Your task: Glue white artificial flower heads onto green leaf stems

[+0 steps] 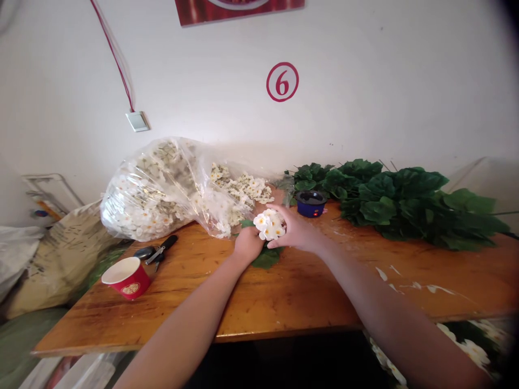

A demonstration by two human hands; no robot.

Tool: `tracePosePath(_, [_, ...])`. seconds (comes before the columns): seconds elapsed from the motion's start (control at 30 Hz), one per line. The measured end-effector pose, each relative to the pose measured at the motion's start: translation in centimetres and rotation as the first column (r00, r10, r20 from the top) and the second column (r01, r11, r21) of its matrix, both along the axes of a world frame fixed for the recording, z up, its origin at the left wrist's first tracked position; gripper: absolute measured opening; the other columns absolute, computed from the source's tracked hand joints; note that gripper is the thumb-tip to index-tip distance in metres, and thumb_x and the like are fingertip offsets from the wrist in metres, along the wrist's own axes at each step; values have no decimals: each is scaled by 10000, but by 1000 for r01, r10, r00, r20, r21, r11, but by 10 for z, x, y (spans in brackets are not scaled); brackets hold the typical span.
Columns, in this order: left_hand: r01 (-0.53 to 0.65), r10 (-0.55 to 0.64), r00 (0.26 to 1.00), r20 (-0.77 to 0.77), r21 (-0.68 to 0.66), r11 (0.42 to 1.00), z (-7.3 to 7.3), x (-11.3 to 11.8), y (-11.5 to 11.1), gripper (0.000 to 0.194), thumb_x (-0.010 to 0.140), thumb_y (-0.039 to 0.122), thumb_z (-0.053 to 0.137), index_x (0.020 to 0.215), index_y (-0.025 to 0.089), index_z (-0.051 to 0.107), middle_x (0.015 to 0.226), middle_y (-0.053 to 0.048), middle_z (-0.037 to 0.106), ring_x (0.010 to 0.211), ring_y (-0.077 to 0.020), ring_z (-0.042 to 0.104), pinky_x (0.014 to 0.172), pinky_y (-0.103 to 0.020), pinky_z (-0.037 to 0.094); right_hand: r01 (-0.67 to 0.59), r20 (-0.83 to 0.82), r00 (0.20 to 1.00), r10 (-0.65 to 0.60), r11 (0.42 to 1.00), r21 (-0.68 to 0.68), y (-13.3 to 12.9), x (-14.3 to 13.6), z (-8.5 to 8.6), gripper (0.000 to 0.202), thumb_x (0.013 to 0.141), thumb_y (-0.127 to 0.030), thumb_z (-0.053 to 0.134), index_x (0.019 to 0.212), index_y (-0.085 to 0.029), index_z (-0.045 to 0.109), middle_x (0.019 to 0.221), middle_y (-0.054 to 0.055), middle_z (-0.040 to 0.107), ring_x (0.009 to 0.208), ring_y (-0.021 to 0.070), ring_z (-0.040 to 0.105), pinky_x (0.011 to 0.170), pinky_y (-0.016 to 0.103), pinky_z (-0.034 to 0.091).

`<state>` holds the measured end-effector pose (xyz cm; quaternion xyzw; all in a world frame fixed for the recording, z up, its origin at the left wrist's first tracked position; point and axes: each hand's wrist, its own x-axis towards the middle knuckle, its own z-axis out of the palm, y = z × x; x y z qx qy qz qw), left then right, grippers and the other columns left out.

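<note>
A small bunch of white artificial flowers (269, 225) with yellow-orange centres stands over the middle of the table, with green leaves (267, 257) under it. Below the blooms, my left hand (248, 244) is closed around the stem, which its fingers hide. My right hand (299, 231) cups the blooms from the right, thumb below and fingers curved over the top. Close behind the right hand sits a small blue pot (311, 204) with a dark inside and a lit red light.
A clear plastic bag (150, 189) of white flowers lies at the back left, some spilling out. Green leaf stems (405, 197) are piled at the back right. A red paper cup (127, 279) and a black-handled tool (166, 248) stand left on the wooden table (292, 302).
</note>
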<state>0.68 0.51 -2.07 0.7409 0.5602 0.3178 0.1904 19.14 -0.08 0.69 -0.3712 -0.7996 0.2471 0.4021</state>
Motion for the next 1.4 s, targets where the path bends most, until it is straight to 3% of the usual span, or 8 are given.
tracePosePath(0.07, [-5,6,995,-104,11,1000,1,1,-1,249,836,287,525,852,170,745,926,-119,742,882,-242,677,745,-300,472,6,79,997,-15,994,111,-5,-3,3,978,538,-325,867,1412,-296,428,1353,112,489,1212,297,500,1013,424,395])
tracePosePath(0.2, [-80,79,967,-242,5,997,0,2,1,275,847,293,498,843,162,739,914,-158,732,851,-270,680,708,-315,462,-2,116,993,-29,966,258,-6,-8,3,566,670,-306,798,1210,-284,628,1171,83,582,1098,255,567,968,390,434])
tracePosePath(0.43, [-95,94,972,-217,8,995,-2,2,3,285,833,395,549,829,178,734,866,-129,726,823,-254,666,677,-295,436,34,67,996,-59,946,321,6,-5,-5,141,796,-299,684,907,-246,754,1001,72,670,900,217,627,823,348,482])
tracePosePath(0.63, [-68,74,982,-176,38,997,-1,3,-1,334,851,501,524,803,201,664,766,-48,684,723,-190,618,607,-255,370,195,-190,968,-163,967,165,10,-1,-2,116,704,-335,753,731,-222,755,882,59,697,828,210,644,727,314,493])
tracePosePath(0.87, [-64,76,978,-193,68,996,5,2,-4,323,862,489,534,1069,256,618,807,-36,681,769,-207,632,612,-253,362,483,-463,789,-403,873,65,30,53,33,218,664,-385,756,727,-177,739,788,54,687,624,176,608,585,309,484])
tracePosePath(1.1, [32,15,940,-340,131,991,12,0,-10,326,920,481,430,1023,288,672,885,-38,713,834,-220,645,661,-271,402,633,90,743,-664,739,228,87,104,66,176,634,-324,773,679,-154,761,704,51,705,668,185,626,610,271,426])
tracePosePath(1.23, [34,27,919,-394,148,988,14,2,-11,315,937,437,409,971,257,666,919,-41,715,883,-209,650,697,-268,417,602,321,677,-663,749,277,112,110,61,140,660,-285,755,697,-151,770,731,61,725,712,186,640,613,254,416])
tracePosePath(1.4, [28,44,901,-432,158,987,12,4,-8,269,940,359,412,898,212,633,898,-61,704,878,-204,652,690,-266,419,592,408,645,-646,760,268,130,108,46,152,681,-281,746,724,-138,773,747,75,734,706,185,641,593,255,401])
